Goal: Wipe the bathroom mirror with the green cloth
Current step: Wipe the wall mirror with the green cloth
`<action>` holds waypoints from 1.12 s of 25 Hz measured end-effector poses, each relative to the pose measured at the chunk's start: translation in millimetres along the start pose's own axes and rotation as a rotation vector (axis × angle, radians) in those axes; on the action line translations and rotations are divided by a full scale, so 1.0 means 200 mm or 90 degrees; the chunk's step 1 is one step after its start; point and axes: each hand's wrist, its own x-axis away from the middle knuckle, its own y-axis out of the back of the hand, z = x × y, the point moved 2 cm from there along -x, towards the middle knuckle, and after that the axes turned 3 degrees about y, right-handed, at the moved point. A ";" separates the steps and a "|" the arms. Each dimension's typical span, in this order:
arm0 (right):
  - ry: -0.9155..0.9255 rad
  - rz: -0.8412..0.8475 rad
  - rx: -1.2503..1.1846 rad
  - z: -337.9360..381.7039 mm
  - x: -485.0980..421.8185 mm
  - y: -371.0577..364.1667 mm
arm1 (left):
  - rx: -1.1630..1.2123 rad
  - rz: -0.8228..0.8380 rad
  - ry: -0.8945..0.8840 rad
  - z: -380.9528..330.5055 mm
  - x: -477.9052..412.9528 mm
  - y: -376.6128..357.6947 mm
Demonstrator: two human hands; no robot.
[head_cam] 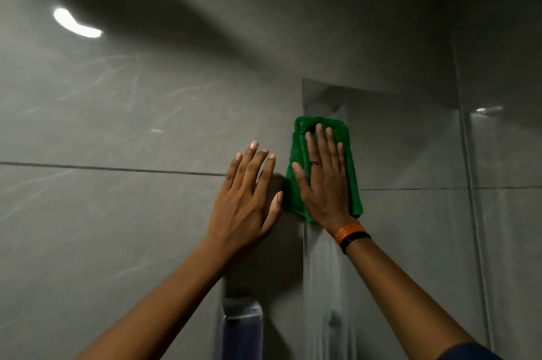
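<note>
My right hand lies flat with fingers spread on a folded green cloth, pressing it against the mirror near the mirror's upper left corner. The mirror's left edge runs down just under the cloth, and its glass reflects grey tiles. My left hand rests flat and bare on the grey tiled wall just left of the mirror, fingers apart, holding nothing. The right wrist wears an orange band and a black band.
A small blue-grey fixture is mounted on the wall below my left arm. A second tiled wall meets the mirror wall at the right corner. A lamp reflection glares on the tiles at upper left.
</note>
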 end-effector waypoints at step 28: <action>-0.229 -0.041 0.122 -1.45 -0.38 0.23 | -0.008 -0.047 0.061 -0.13 -0.38 -0.30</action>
